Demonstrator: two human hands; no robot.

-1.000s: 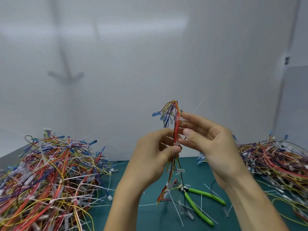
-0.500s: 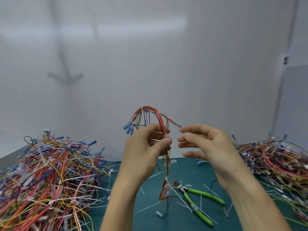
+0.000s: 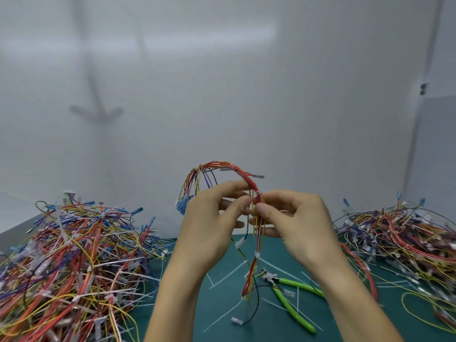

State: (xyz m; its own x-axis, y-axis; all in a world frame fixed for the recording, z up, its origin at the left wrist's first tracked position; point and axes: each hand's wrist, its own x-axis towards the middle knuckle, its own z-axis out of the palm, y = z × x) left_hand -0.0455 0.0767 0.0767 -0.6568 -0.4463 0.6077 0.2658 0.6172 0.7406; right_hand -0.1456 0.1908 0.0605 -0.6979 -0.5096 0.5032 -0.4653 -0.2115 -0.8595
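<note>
The wire bundle (image 3: 248, 180) is held upright in mid-air above the green mat (image 3: 217, 307), centre of the scene. Its top arches over to the left and its tail hangs down to the mat. The left hand (image 3: 212, 230) and right hand (image 3: 298, 225) both pinch it between thumb and fingertips, just beside each other. Green-handled cutters (image 3: 290, 306) lie under the right wrist among the white tie offcuts (image 3: 223, 276). Tangled wire heaps flank the hands, one on the left (image 3: 74, 255) and one on the right (image 3: 404, 240).
</note>
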